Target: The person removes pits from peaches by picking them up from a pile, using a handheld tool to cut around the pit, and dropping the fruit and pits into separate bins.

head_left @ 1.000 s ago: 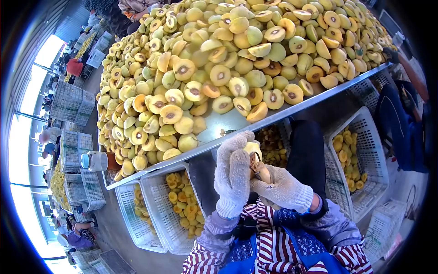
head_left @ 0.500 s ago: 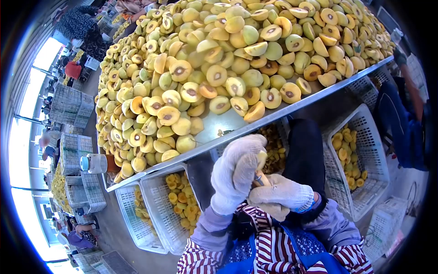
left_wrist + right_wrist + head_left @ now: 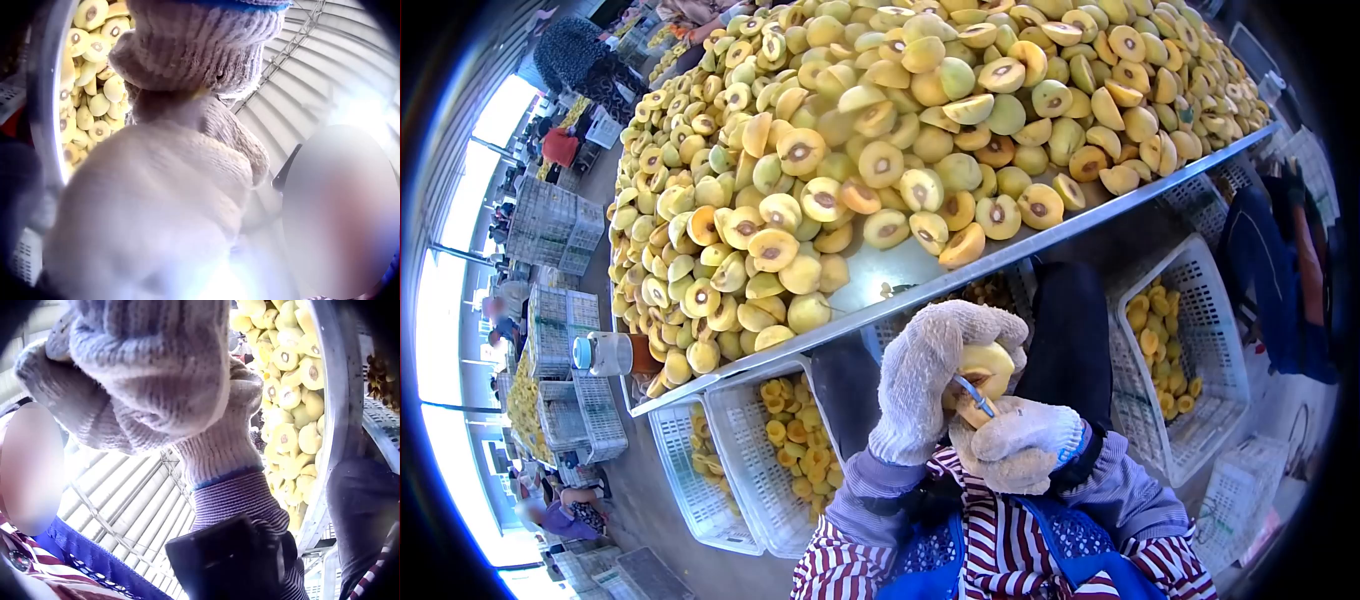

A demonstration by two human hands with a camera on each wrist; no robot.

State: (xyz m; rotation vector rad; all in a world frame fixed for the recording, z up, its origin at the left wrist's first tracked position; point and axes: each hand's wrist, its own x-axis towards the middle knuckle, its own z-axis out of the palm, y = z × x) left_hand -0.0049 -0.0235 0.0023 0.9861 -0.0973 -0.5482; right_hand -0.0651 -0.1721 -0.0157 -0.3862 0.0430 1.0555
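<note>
My gloved left hand (image 3: 935,365) grips a yellow peach half (image 3: 990,366), its fingers curled over the top. Against the fruit's near side lies a small pitting tool (image 3: 974,392) with a narrow metal band and a pale handle. My gloved right hand (image 3: 1022,442) holds that tool just below the left hand, fingers folded around the handle. In the left wrist view the left glove (image 3: 150,206) fills the foreground, and the right glove's ribbed cuff (image 3: 206,44) is above it. The right glove (image 3: 150,375) hides the fruit and tool in the right wrist view.
A metal-edged table (image 3: 890,275) bears a large heap of halved peaches (image 3: 880,165). Below its edge stand white crates (image 3: 775,470) of fruit, with another crate (image 3: 1190,350) on the right. A jar (image 3: 605,353) stands at the table's left corner. A person (image 3: 1280,260) is at the right.
The left hand has turned and its fingers now arch over the peach half, showing more of it than half a second ago. The right hand stays close below, keeping the tool against the fruit.
</note>
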